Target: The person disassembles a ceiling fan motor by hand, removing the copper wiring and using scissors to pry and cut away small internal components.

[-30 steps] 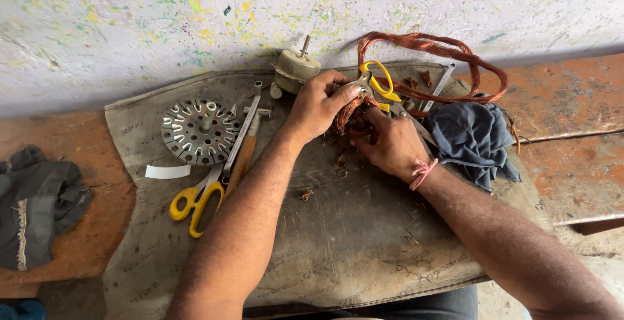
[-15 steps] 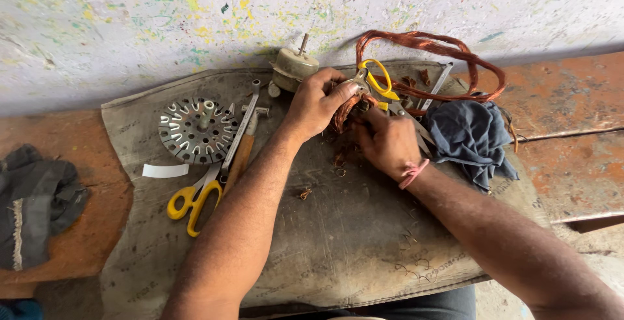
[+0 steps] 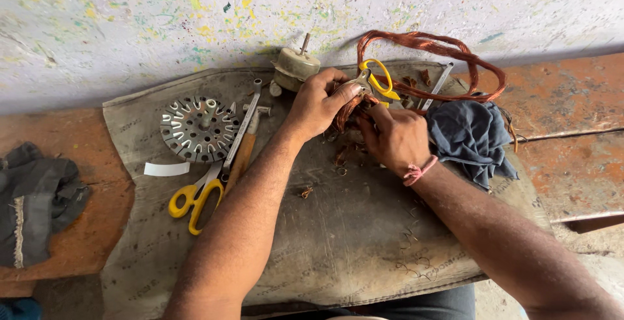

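Starting left: yellow scissors (image 3: 194,198) lie near the mat's (image 3: 338,242) left edge. My left hand (image 3: 316,103) grips a copper coil bundle (image 3: 348,112) at the far edge; my right hand (image 3: 396,139) pinches it, beside a blue cloth (image 3: 471,137).

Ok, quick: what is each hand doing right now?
Left hand: closed on the copper wire bundle.
Right hand: closed on the same bundle, beside the yellow-handled cutters.
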